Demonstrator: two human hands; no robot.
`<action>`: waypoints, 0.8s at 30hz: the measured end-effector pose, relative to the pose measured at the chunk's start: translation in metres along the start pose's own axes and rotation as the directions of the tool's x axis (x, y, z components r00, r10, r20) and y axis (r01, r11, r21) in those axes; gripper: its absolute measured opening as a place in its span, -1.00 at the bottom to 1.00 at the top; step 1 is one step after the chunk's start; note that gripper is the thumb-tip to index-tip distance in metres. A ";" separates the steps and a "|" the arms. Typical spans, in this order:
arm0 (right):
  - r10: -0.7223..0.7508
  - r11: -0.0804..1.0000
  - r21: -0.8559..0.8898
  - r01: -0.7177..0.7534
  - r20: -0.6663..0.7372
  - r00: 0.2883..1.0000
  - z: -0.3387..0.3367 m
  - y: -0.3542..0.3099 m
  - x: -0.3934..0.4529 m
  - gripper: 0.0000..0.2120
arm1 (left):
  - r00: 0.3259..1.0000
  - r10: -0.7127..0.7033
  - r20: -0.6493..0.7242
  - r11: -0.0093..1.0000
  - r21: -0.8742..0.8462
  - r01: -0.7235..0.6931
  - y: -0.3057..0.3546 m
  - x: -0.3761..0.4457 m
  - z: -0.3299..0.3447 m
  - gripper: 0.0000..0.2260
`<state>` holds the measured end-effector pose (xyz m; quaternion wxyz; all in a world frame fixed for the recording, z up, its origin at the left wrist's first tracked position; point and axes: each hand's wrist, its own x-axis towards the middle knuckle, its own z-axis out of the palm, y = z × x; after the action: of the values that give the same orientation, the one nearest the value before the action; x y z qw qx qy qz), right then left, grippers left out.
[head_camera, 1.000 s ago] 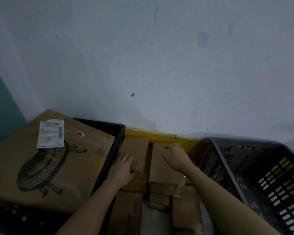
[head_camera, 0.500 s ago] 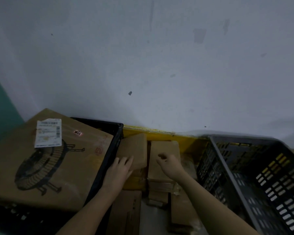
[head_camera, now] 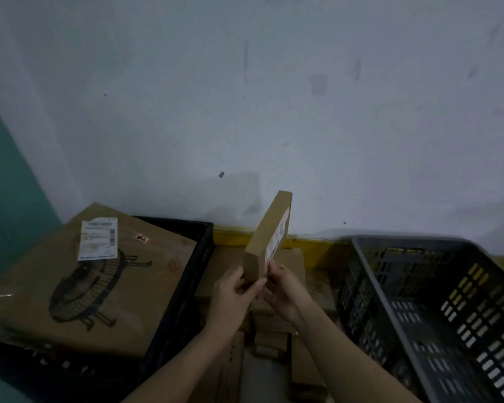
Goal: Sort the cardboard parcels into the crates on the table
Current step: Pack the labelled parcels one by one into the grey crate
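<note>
Parcels of brown cardboard (head_camera: 277,312) lie piled between 2 crates, and 1 flat parcel (head_camera: 266,238) is lifted above that pile — stood on edge, tilted, its labelled face turned toward the grey crate (head_camera: 419,324). The left hand (head_camera: 233,298) grips the flat parcel's lower end, fingers curled round it; the right hand (head_camera: 282,289) pinches the same corner. On the pile's other side, a black crate (head_camera: 186,289) holds a large box (head_camera: 96,274) printed with a fan.

Matt cardboard parcel (head_camera: 266,237), perforated, seemingly plastic grey crate (head_camera: 437,312), paper label (head_camera: 98,242)
</note>
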<state>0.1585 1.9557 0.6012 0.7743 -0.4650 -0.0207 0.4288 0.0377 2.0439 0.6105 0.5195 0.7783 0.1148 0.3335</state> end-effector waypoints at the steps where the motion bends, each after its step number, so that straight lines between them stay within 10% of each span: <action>1: -0.010 1.000 0.011 0.010 -0.032 0.999 -0.002 -0.001 -0.003 -0.69 | 0.999 -0.041 -0.006 0.999 -0.024 0.041 0.003 -0.001 0.003 -0.83; 7: -0.290 0.942 -0.244 0.229 -0.256 0.922 -0.023 -0.033 -0.025 -0.65 | 0.946 -0.296 -0.134 0.940 -0.217 0.263 0.021 0.003 0.000 -0.45; 24: -0.414 0.762 -0.543 0.352 0.008 0.910 -0.121 -0.081 -0.092 -0.44 | 0.950 -0.297 -0.091 0.944 -0.176 0.279 0.048 -0.022 0.076 -0.70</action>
<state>0.2045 1.7917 0.6261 0.6853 -0.6704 -0.1901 0.2116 0.0618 1.9558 0.6263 0.6162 0.6879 0.2303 0.3067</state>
